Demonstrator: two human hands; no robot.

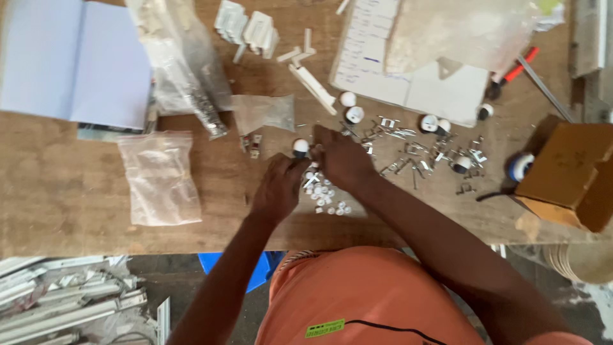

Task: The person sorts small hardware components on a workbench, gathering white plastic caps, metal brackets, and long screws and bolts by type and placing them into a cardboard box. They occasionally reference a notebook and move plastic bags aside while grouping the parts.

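fingers point(305, 161) of the left hand point(278, 188) pinched narrow just under a small white wheel with a dark hub point(300, 147), touching it from below; fingers of the right hand point(341, 156) curled close on its right side, grip hidden. lay on the wooden surface point(76, 211), equally near both hands, with a heap of tiny white caps point(325, 195) just beneath and metal clips point(415, 153) scattered to the right.

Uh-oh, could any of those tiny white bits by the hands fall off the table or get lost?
Maybe. The small white pieces lie loose close to the table edge, so a nudge from the left hand could roll some off. The right hand works beside scattered metal clips, so parts might get mixed together.
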